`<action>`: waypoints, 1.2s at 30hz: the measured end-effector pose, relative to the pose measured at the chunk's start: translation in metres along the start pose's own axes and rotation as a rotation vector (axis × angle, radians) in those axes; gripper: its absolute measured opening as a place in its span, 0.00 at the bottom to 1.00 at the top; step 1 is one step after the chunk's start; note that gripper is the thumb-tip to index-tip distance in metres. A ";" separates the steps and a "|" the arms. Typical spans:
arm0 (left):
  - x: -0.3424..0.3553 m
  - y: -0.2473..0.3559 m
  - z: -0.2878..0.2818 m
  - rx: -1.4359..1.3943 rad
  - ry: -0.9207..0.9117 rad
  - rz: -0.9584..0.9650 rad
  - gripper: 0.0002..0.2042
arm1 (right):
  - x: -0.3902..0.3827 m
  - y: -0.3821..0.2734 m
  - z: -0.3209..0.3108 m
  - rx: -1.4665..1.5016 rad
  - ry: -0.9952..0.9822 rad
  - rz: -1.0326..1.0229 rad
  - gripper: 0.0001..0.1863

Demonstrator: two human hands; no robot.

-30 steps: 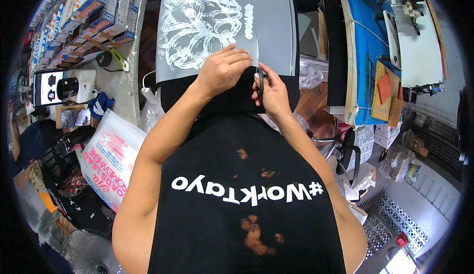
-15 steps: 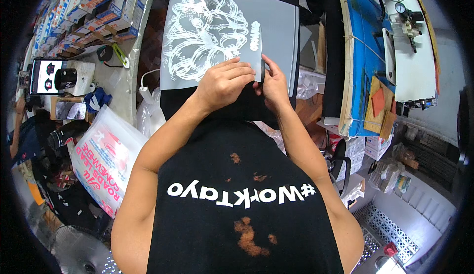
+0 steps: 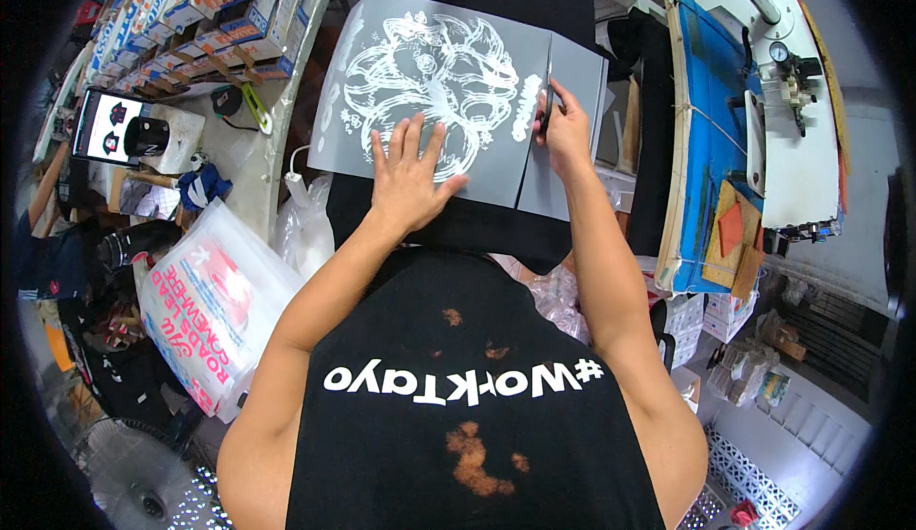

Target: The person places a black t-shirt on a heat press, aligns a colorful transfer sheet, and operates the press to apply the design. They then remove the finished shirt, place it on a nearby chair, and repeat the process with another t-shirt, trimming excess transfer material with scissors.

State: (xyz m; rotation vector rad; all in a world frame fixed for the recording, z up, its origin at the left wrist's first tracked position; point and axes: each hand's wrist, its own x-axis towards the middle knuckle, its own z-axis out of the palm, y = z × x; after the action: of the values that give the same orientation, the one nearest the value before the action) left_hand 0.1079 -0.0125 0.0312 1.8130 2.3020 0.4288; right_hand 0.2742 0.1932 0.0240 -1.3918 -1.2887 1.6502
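Observation:
A translucent grey film sheet [image 3: 382, 24] with a white swirling line drawing lies over black fabric [image 3: 382, 220] in front of me. My left hand [image 3: 410, 177] rests flat on the lower part of the drawing, fingers spread, palm down. At the sheet's right side my right hand [image 3: 567, 134] is closed around black-handled scissors [image 3: 544, 120], their blades pointing away from me. Beside them a straight edge crosses the film from top to bottom, with a plain grey strip [image 3: 565, 182] to its right. The right fingers partly cover the scissor handles.
To the left, stacked cardboard boxes [image 3: 239, 24], a tablet screen [image 3: 107, 127] and a green cutter [image 3: 256, 107] sit on a bench. A printed plastic bag [image 3: 224, 291] hangs nearer. On the right stands a blue board [image 3: 708, 139] beside a white machine with a gauge [image 3: 780, 51].
My left hand has opened flat onto the drawing, away from the right hand. The right hand has shifted right with the scissors. The film shows further right and slightly tilted.

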 end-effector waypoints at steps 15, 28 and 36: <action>0.120 -0.126 -0.026 -0.137 0.126 0.372 0.19 | -0.174 0.056 -0.102 0.014 -0.308 0.151 0.26; 0.068 0.015 0.035 -0.219 0.187 0.611 0.11 | -0.179 0.066 -0.016 0.165 -0.186 0.197 0.25; 0.061 0.015 0.046 -0.246 0.267 0.577 0.09 | -0.181 0.075 -0.010 0.195 -0.157 0.183 0.24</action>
State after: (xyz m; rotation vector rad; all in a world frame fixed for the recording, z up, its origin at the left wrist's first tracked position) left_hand 0.1211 0.0547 -0.0049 2.3749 1.7151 1.0410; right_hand 0.3391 0.0081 0.0192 -1.3152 -1.0756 1.9862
